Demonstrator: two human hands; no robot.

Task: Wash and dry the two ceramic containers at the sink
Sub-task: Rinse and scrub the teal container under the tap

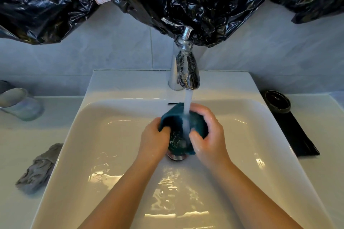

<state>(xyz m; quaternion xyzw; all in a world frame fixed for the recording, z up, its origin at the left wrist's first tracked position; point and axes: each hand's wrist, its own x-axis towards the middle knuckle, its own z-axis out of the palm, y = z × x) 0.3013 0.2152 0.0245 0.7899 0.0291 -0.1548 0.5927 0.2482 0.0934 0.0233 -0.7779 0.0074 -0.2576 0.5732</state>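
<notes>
You've got both hands – left hand (154,141) & right hand (209,135) – fingers clamped round the dark teal square ceramic container (183,126) w/ tap water (187,109) running into it.

A white desk (16,135) runs along the tiled wall, with a white rectangular sink (260,117) set into its middle. On the left part lie a crumpled grey cloth (39,169), near the sink's edge, and farther back a clear glass tumbler (20,104) tipped on its side. On the right part, just beside the sink, a black mat (296,134) lies flat with a dark round container (278,101) at its far end.
</notes>
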